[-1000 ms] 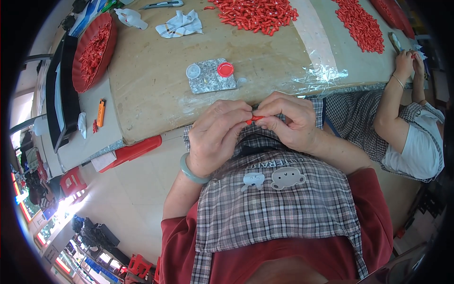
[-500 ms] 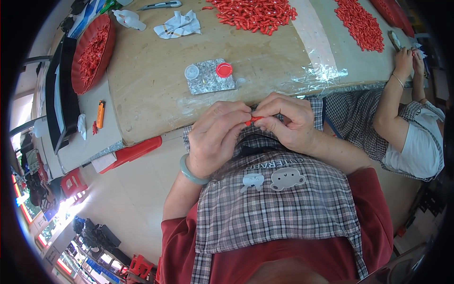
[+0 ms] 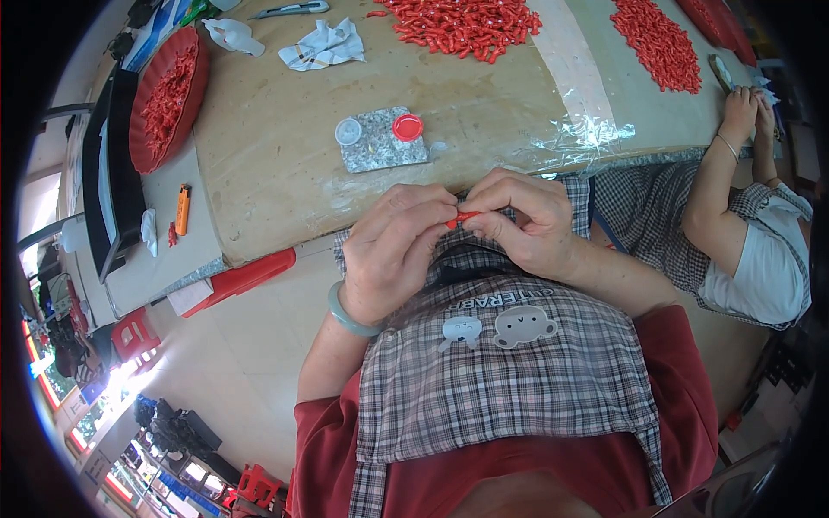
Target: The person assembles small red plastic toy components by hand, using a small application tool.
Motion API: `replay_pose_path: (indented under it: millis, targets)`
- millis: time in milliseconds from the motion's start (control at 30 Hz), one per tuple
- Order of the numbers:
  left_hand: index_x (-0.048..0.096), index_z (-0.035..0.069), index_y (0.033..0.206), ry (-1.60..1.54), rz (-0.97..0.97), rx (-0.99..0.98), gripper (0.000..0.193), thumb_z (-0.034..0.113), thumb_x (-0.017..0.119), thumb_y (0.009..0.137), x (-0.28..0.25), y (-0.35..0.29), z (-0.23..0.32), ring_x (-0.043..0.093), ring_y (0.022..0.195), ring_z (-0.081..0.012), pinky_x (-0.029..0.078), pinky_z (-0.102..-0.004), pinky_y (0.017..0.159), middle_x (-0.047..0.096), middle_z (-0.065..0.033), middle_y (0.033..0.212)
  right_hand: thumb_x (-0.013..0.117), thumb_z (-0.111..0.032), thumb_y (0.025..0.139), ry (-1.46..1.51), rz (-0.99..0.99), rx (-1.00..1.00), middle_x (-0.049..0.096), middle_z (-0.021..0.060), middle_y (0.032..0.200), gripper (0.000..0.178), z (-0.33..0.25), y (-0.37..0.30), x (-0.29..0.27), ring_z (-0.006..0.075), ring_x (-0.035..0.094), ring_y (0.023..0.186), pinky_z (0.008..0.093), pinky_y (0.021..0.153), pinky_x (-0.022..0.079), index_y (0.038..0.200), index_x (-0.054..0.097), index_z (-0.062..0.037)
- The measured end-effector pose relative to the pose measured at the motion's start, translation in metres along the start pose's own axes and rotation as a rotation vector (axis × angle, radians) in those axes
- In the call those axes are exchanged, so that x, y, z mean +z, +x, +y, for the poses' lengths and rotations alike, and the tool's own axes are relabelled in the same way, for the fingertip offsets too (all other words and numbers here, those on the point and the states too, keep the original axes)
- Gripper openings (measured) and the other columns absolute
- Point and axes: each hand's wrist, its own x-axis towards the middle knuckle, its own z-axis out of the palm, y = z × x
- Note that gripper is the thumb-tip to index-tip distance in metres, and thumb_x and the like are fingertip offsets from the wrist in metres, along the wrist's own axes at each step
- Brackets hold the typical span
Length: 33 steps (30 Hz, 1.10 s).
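Nearest to camera is the checked apron [image 3: 509, 380] w/ two small cartoon patches, worn over a red shirt [image 3: 682, 388]. Just above it, both hands meet in front of the body, near the table edge. The left hand [image 3: 397, 250], w/ a pale green bangle [image 3: 350, 315] on the wrist, pinches one end of a small red piece [image 3: 464, 217] between thumb and fingers. The right hand [image 3: 527, 224] grips the other end w/ curled fingertips. So the piece sits between the two hands, held by both, over the lap and not on the table.

Further away is the table [image 3: 285, 164], covered w/ brown paper and clear film. On it, approx. in front of the hands, lies a silver foil square [image 3: 380, 147] w/ a white cap [image 3: 348, 131] at its left edge and a red cap [image 3: 408, 127] on its upper right. Left of the table lie an orange lighter [image 3: 182, 209] and a red round tray [image 3: 164, 95] full of red pieces. At the far side there are a crumpled paper [image 3: 324, 47] and two heaps of red pieces [image 3: 466, 22] [image 3: 661, 43]. At right, another person [image 3: 751, 233] in a white top sits w/ hands up at the table edge.
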Motion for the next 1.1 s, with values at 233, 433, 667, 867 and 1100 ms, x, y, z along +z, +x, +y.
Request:
replay_pose_path:
  millis: [233, 433, 667, 867, 1100]
  targets:
    - [0.063, -0.002, 0.090, -0.007, 0.000, -0.005, 0.024, -0.012, 0.069, 0.068, 0.000, 0.000, 0.000, 0.065, 0.081, -0.0282, 0.054, -0.0327, 0.070, 0.066, -0.0158, 0.090, 0.072, 0.002, 0.078, 0.006, -0.007, 0.005, 0.067, 0.0093, 0.079, 0.010, -0.001, 0.000, 0.000, 0.0153, 0.065, 0.064, 0.0255, 0.056, 0.051, 0.086, 0.067, -0.0002]
    - [0.062, -0.002, 0.091, -0.006, -0.007, -0.004, 0.026, -0.012, 0.069, 0.069, -0.001, 0.000, -0.001, 0.065, 0.083, -0.0283, 0.054, -0.0328, 0.071, 0.066, -0.0160, 0.092, 0.074, 0.001, 0.076, -0.029, -0.006, -0.056, 0.066, 0.0104, 0.080, 0.013, 0.000, 0.002, -0.001, 0.0173, 0.065, 0.065, 0.0261, 0.056, 0.051, 0.087, 0.067, 0.0006]
    - [0.061, 0.001, 0.096, -0.032, 0.072, 0.061, 0.032, -0.013, 0.070, 0.069, 0.000, -0.005, -0.006, 0.065, 0.085, -0.0289, 0.054, -0.0333, 0.071, 0.066, -0.0166, 0.098, 0.079, -0.003, 0.071, -0.218, -0.026, -0.397, 0.067, 0.0120, 0.080, 0.024, 0.000, 0.015, -0.008, 0.0222, 0.066, 0.066, 0.0280, 0.055, 0.051, 0.091, 0.068, -0.0002]
    - [0.060, 0.002, 0.096, 0.001, 0.062, 0.117, 0.033, -0.012, 0.070, 0.067, -0.002, -0.007, -0.009, 0.065, 0.089, -0.0294, 0.054, -0.0332, 0.071, 0.064, -0.0180, 0.103, 0.077, -0.004, 0.070, -0.326, -0.078, -0.527, 0.064, 0.0102, 0.081, 0.022, -0.002, 0.019, -0.011, 0.0229, 0.065, 0.069, 0.0303, 0.056, 0.053, 0.089, 0.066, 0.0006]
    - [0.060, 0.002, 0.097, 0.006, 0.080, 0.122, 0.034, -0.013, 0.068, 0.068, -0.001, -0.008, -0.009, 0.065, 0.090, -0.0295, 0.055, -0.0330, 0.072, 0.064, -0.0178, 0.104, 0.077, -0.004, 0.070, -0.348, -0.075, -0.605, 0.063, 0.0099, 0.084, 0.025, 0.003, 0.019, -0.011, 0.0224, 0.065, 0.068, 0.0301, 0.055, 0.053, 0.092, 0.066, 0.0010]
